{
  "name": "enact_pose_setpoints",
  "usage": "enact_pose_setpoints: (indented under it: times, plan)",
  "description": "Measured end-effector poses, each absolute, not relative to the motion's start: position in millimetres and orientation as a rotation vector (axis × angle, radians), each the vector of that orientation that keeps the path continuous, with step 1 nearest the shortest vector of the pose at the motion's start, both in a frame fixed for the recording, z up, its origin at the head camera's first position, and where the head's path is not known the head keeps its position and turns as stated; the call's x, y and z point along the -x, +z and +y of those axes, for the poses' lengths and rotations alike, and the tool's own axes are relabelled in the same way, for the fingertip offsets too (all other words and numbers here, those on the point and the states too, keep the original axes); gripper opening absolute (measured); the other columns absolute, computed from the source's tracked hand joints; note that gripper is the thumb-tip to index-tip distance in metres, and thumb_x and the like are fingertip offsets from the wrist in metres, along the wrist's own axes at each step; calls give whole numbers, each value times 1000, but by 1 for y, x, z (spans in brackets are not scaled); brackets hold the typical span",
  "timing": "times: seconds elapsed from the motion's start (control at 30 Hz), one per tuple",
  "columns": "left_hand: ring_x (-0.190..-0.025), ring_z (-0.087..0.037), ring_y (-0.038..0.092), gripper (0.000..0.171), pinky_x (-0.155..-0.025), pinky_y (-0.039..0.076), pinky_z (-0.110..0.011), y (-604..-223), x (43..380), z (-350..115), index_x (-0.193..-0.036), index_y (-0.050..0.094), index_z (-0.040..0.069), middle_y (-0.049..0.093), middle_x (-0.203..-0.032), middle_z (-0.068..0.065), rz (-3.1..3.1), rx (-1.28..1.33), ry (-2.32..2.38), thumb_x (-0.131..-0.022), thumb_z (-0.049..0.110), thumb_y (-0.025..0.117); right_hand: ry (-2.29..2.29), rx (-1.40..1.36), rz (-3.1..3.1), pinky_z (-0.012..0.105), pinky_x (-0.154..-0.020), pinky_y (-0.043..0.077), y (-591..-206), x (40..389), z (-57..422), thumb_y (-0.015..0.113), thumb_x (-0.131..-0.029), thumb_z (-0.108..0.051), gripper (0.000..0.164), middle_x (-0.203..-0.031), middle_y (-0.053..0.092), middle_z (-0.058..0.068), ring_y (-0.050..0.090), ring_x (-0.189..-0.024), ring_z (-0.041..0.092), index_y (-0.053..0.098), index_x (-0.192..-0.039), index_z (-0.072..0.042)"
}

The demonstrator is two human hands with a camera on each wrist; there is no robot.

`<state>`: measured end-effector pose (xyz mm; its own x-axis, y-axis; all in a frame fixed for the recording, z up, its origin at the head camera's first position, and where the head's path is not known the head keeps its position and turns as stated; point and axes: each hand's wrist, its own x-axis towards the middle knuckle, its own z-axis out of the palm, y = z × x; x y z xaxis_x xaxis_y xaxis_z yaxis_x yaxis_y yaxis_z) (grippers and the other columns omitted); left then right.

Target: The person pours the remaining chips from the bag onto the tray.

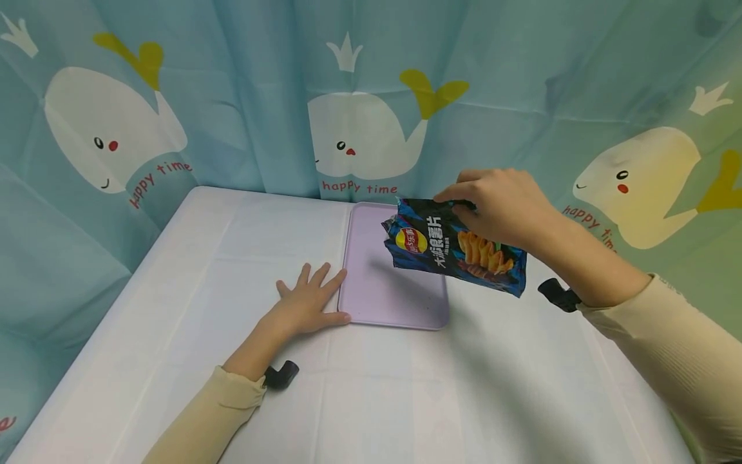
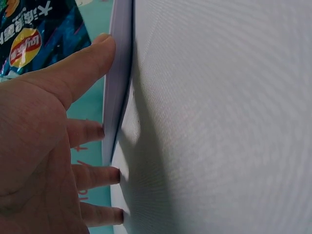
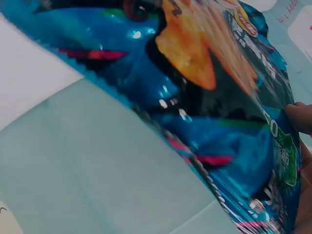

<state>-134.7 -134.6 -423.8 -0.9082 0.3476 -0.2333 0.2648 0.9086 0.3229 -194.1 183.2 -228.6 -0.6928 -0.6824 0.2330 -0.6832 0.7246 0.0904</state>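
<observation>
A blue and black bag of potato chips (image 1: 431, 248), with a round yellow and red logo, hangs above the right part of a purple tray (image 1: 382, 303). My right hand (image 1: 498, 203) pinches the bag by its upper edge. In the right wrist view the chip bag (image 3: 195, 117) fills much of the picture, with the thumb (image 3: 300, 117) on its right side. Fingers spread, my left hand (image 1: 307, 303) rests at the tray's left edge. The left wrist view shows the left thumb (image 2: 87, 66) against the tray's side (image 2: 114, 87), with the bag beyond it.
A white cloth (image 1: 255, 238) covers the table. Behind it hangs a blue curtain (image 1: 255, 116) with whale prints. Black devices show at the left wrist (image 1: 281, 375) and the right wrist (image 1: 558, 295).
</observation>
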Motion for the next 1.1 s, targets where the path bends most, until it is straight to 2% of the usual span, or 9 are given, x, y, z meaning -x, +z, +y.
enact_pose_setpoints:
  times: [0.37, 1.1]
  plan:
    - [-148, -54, 8, 93, -95, 12, -89, -424, 134, -136, -159, 27, 22, 21, -164, -19, 2781, -451, 426, -86, 65, 64, 6, -1094, -2680, 29, -42, 31, -225, 194, 181, 65, -89, -6, 32, -83, 64, -2, 41, -49, 12, 78, -112, -24]
    - [-148, -54, 8, 93, -95, 12, -89, -425, 135, -135, -160, 26, 23, 20, -164, -19, 2776, -455, 417, -86, 65, 64, 0, -1100, -2696, 29, -42, 31, -224, 197, 183, 65, -90, -6, 32, -82, 63, -4, 42, -49, 11, 78, -113, -25]
